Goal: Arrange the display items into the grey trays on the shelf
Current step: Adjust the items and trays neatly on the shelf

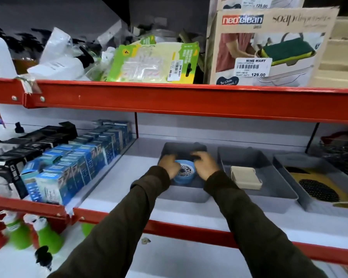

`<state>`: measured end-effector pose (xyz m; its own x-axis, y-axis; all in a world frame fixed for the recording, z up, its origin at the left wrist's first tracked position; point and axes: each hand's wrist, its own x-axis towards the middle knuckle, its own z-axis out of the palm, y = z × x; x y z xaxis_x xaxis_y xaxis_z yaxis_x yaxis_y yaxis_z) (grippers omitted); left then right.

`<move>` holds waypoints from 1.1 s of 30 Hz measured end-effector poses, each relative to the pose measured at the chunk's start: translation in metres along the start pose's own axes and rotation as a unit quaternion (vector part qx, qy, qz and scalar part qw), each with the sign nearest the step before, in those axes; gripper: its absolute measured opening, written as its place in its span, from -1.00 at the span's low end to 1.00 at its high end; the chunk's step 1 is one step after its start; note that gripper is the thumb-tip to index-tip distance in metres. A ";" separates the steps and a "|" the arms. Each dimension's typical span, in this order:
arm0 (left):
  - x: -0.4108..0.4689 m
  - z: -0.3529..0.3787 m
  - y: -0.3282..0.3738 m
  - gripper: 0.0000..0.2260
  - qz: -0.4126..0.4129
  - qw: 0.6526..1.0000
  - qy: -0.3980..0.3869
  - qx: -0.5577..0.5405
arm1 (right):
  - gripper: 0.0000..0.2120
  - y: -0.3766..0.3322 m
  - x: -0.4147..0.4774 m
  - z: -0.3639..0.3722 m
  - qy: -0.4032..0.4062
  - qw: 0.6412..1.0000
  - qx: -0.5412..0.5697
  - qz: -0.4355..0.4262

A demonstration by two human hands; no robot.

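Three grey trays stand side by side on the white middle shelf. Inside the left tray (181, 194) sits a round blue item (184, 173) with a dark perforated centre. My left hand (169, 164) grips its left rim and my right hand (205, 164) grips its right rim; both reach in from below in dark sleeves. The middle tray (269, 189) holds a cream square item (246, 177). The right tray (289, 167) holds a yellow pack with a black mesh disc (317, 189).
Rows of blue and black boxes (68, 163) fill the shelf to the left. A red beam (169, 99) runs above, bearing a soap dispenser box (265, 47) and green packs (155, 63). Wire items (340, 155) sit far right. Green and red items (28, 233) stand on the lower shelf.
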<state>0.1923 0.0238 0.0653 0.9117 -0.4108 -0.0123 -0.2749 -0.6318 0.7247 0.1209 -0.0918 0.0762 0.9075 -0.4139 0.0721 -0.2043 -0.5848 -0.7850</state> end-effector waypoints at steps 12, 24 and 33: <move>0.004 -0.001 -0.002 -0.66 -0.143 0.932 -0.044 -0.331 | -0.82 -0.013 -0.009 -0.004 -0.036 0.886 0.419 0.193; -0.011 0.060 0.097 -0.60 0.132 0.986 -0.096 0.042 | -0.61 0.062 -0.006 -0.123 0.083 0.996 0.039 -0.010; -0.032 0.130 0.151 -0.66 0.118 0.942 -0.114 0.294 | -0.73 0.109 -0.035 -0.144 0.006 0.977 -0.206 0.062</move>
<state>0.0820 -0.1434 0.0855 0.7329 -0.6737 -0.0943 -0.6446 -0.7321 0.2205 0.0144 -0.2417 0.0765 0.8628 -0.5056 0.0007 -0.4447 -0.7597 -0.4745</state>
